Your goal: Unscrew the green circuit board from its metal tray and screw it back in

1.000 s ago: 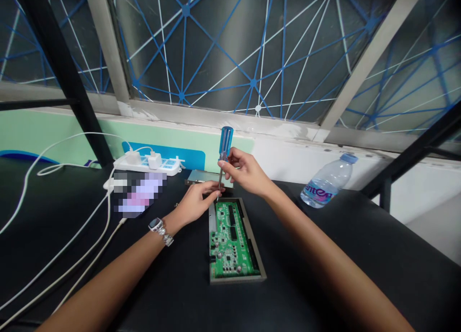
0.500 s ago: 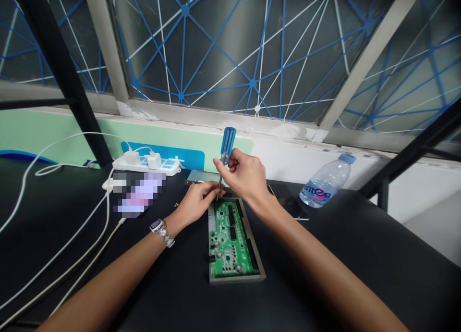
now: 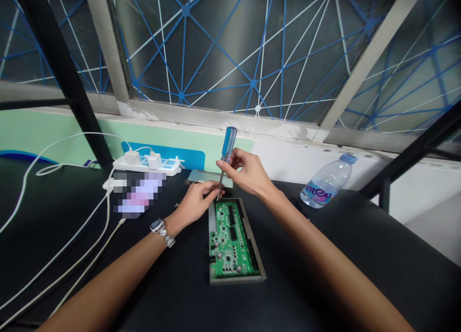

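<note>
My right hand (image 3: pixel 248 172) pinches a screwdriver (image 3: pixel 229 142) with a clear blue handle, near where handle meets shaft. The screwdriver leans slightly, handle up, its tip down at the far left corner of a green circuit board (image 3: pixel 230 240) set in a metal frame. My left hand (image 3: pixel 198 197), with a silver watch (image 3: pixel 162 231) on its wrist, has thumb and fingers closed around the lower shaft, just above that corner. The fingers hide most of the tip and any screw under it.
Behind the frame lies a flat metal box (image 3: pixel 196 176). A white power strip (image 3: pixel 163 166) with plugs and cables, and a blurred-out phone-like item (image 3: pixel 140 197), lie left. Right are a water bottle (image 3: pixel 326 183) and a dark flat device (image 3: pixel 301 209), mostly behind my forearm.
My right hand has turned and its fingers have shifted on the screwdriver, the forearm swinging slightly right. The handle has rotated and moved slightly right. My left hand and the board stay put.
</note>
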A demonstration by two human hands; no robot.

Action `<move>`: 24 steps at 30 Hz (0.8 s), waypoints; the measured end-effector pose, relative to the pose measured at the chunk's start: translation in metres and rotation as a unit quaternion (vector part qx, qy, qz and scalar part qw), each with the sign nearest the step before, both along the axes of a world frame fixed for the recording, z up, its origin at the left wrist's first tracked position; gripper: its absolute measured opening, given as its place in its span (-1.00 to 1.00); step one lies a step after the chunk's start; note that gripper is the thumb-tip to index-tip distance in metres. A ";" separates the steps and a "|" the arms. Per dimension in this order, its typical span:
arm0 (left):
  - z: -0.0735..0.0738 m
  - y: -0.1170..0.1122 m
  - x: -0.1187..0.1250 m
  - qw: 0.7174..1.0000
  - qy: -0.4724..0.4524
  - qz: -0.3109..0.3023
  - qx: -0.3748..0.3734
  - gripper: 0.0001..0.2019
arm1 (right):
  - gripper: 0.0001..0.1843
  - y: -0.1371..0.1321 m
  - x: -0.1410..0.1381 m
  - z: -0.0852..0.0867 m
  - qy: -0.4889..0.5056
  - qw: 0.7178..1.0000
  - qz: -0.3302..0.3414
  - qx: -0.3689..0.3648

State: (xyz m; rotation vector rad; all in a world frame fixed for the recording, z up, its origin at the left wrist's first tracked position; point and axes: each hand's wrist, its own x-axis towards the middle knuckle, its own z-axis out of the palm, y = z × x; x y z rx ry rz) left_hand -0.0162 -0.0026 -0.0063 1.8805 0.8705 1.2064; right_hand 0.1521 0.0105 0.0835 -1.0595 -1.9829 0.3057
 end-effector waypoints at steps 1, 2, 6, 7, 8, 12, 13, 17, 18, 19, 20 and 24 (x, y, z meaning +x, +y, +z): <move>0.000 0.000 0.000 1.000 0.003 0.002 0.003 -0.77 | -0.58 -0.002 -0.001 0.000 -0.009 0.999 -0.039 0.023; -0.001 0.000 0.000 1.000 0.006 0.005 0.008 -0.77 | -0.54 -0.004 -0.003 -0.001 -0.020 0.996 -0.078 0.047; -0.003 0.002 -0.001 0.999 0.026 0.018 0.032 -0.78 | -0.53 -0.011 -0.011 -0.003 -0.063 0.979 -0.163 0.104; -0.003 0.002 -0.001 0.999 0.029 0.021 0.034 -0.78 | -0.55 -0.012 -0.013 -0.003 -0.069 0.976 -0.173 0.111; -0.003 0.002 -0.001 0.999 0.031 0.022 0.035 -0.77 | -0.58 -0.012 -0.014 -0.004 -0.072 0.974 -0.180 0.115; -0.003 0.003 -0.001 0.999 0.026 0.019 0.030 -0.78 | -0.66 -0.012 -0.015 -0.005 -0.068 0.978 -0.170 0.103; -0.002 0.002 -0.001 0.999 0.022 0.016 0.027 -0.79 | -0.68 -0.011 -0.014 -0.005 -0.062 0.981 -0.158 0.093; -0.001 0.001 -0.001 1.000 0.011 0.013 0.017 -0.81 | -0.74 -0.007 -0.009 -0.003 -0.022 0.997 -0.065 0.038; 0.000 0.001 -0.001 1.000 0.012 0.014 0.017 -0.81 | -0.74 -0.006 -0.008 -0.002 -0.011 0.999 -0.036 0.022; 0.000 0.000 -0.001 1.000 0.013 0.015 0.017 -0.81 | -0.74 -0.005 -0.007 -0.001 -0.004 1.000 -0.016 0.009; 0.000 0.000 -0.001 1.000 0.014 0.016 0.018 -0.81 | -0.73 -0.005 -0.006 -0.001 -0.001 1.000 -0.010 0.005; 0.000 0.000 -0.001 0.999 0.023 0.023 0.032 -0.82 | -0.56 -0.009 -0.009 -0.001 -0.032 0.991 -0.120 0.056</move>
